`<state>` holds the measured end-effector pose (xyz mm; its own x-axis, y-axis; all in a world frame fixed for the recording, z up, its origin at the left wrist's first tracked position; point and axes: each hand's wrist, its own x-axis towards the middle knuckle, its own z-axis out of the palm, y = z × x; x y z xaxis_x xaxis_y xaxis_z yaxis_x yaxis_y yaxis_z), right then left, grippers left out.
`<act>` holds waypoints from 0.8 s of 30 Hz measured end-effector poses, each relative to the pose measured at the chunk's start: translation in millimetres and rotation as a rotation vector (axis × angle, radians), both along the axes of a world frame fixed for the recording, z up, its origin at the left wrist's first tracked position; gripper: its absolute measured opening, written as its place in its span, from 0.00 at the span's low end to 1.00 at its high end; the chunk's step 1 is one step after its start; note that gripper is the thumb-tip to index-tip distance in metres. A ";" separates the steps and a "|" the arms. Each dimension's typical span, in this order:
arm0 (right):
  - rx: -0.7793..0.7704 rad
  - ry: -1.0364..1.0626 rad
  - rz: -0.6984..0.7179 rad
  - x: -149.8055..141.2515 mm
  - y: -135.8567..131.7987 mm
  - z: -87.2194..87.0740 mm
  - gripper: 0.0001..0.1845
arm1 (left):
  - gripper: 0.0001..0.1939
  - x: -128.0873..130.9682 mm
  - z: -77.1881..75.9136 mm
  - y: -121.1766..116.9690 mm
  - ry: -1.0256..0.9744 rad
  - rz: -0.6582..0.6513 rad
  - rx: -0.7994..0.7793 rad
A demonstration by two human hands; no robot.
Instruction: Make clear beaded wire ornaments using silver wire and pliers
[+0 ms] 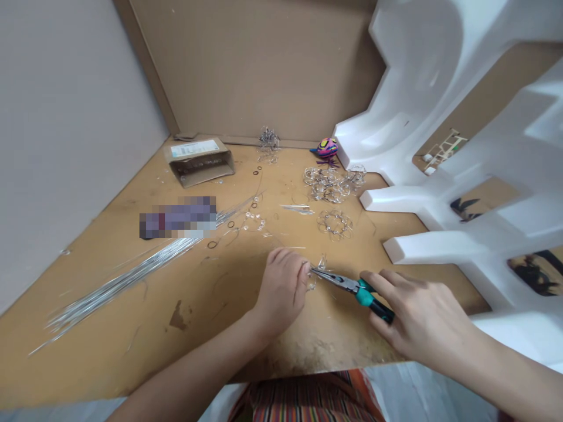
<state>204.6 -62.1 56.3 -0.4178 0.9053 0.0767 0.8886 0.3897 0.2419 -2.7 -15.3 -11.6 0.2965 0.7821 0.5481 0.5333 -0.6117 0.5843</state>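
Observation:
My right hand (417, 310) is closed round the green and black handles of needle-nose pliers (347, 284). The pliers' tips meet the fingertips of my left hand (284, 287), just over the table. Pinched in my left fingers is a small piece of wire with clear beads (322, 264), part of which shows beside and below the plier tips. My fingers hide the rest of it. Behind the pliers lies a ring of wire and beads (335, 224). Further back is a pile of similar wire-and-bead pieces (329, 184).
A bundle of straight silver wires (145, 269) lies on the left of the wooden table (211, 346). Loose clear beads (255, 221) and short wire lengths (298, 208) are in the middle. An open cardboard box (200, 164) stands at the back. A white moulded structure (413, 249) borders the right.

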 end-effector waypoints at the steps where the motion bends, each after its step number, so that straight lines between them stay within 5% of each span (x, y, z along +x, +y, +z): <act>1: 0.003 0.004 -0.006 -0.6 1.2 0.4 0.17 | 0.11 0.1 -0.3 0.7 0.002 -0.003 -0.025; 5: 0.070 0.020 -0.020 4.7 4.8 2.6 0.17 | 0.12 -2.8 -3.8 8.7 -0.066 0.039 -0.242; 8: 0.081 0.097 -0.087 18.2 2.9 2.0 0.17 | 0.14 -8.6 -6.0 19.0 -0.313 0.040 -0.524; 13: -0.164 0.510 -0.236 35.0 0.9 -11.5 0.18 | 0.13 -11.9 -5.8 27.3 -0.815 -0.166 -0.927; 17: -0.275 0.714 -0.291 26.6 12.2 -30.5 0.14 | 0.13 -8.6 -7.6 24.2 -0.864 -0.268 -0.998; 24: -0.040 0.368 -0.256 5.0 35.2 -58.2 0.20 | 0.12 -10.1 -14.7 26.7 -0.801 -0.269 -1.051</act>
<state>209.6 -26.8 -1.9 -0.1315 0.9813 0.1408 0.9817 0.1487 -0.1191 -12.8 11.4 -26.3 0.3887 0.9042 -0.1770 -0.2375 0.2839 0.9290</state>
